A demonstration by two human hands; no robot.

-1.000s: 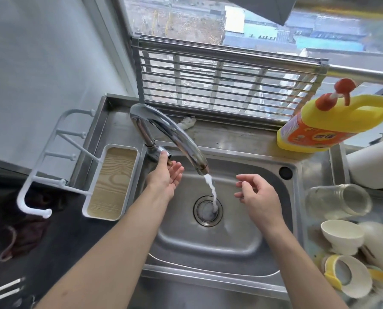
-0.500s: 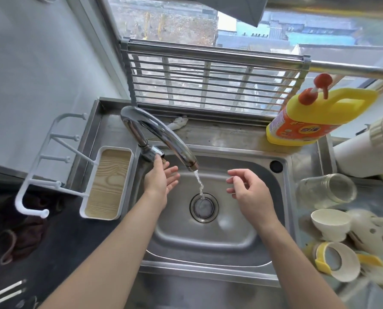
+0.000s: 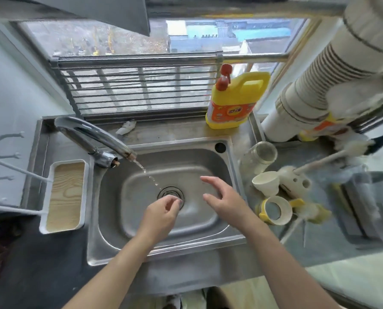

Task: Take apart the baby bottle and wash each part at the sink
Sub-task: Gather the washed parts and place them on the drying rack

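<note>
Here, left hand (image 3: 163,210) loosely curled and right hand (image 3: 222,198) splayed hang empty above the sink (image 3: 110,208); bottle (image 3: 256,160) beside it likely slippery, grip mid-body.

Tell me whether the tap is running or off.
Barely running: only a thin, broken trickle falls from the faucet spout toward the drain in the sink basin.
</note>
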